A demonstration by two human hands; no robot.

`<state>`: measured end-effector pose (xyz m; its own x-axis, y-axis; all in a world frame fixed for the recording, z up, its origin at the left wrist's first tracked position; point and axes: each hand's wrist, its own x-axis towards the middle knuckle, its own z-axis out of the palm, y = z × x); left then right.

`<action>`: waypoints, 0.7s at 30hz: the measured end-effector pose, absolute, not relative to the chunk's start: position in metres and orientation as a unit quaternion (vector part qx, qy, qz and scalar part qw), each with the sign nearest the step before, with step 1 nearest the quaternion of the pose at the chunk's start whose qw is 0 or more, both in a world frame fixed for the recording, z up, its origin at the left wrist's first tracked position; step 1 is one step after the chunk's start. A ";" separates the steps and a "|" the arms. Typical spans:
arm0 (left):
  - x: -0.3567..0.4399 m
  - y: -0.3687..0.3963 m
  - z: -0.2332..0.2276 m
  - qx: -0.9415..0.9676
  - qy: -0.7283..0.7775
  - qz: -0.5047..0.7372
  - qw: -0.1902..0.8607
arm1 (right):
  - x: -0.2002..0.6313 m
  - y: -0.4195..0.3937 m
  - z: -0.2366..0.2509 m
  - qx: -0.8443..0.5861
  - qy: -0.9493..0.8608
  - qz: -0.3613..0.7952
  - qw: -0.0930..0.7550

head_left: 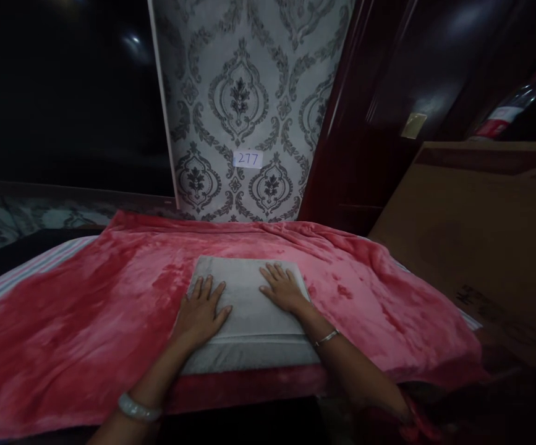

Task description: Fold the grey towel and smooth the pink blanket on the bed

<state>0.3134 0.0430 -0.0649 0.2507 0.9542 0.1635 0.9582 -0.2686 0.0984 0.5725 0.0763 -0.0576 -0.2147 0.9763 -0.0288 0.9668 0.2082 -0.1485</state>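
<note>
A folded grey-white towel (246,309) lies flat on a red fleece blanket (86,309) that covers a bed. My left hand (200,312) rests palm down on the towel's left edge, fingers spread. My right hand (282,289) presses flat on the towel's right part, fingers apart. Neither hand grips anything. A pale bangle circles my left wrist and a thin bracelet my right wrist.
Behind the bed stands a patterned grey wallpaper panel (244,105) with a small label reading 277 (248,159). Dark wooden furniture (388,123) rises at the right. A large cardboard box (481,241) stands beside the bed, with a bottle (511,105) behind it.
</note>
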 end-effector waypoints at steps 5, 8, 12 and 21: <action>0.314 0.043 -0.064 -0.792 -0.605 -0.083 -0.002 | 0.611 0.059 -0.060 -0.703 -0.706 0.081 0.016; 0.315 0.044 -0.063 -0.794 -0.602 -0.083 -0.003 | 0.623 0.043 -0.054 -0.730 -0.676 0.096 0.002; 0.317 0.045 -0.060 -0.794 -0.603 -0.082 0.003 | 0.617 0.017 -0.040 -0.760 -0.648 0.057 0.000; 0.321 0.019 -0.058 -0.844 -0.529 -0.087 0.032 | 0.523 -0.035 -0.055 -0.619 -0.780 0.049 0.082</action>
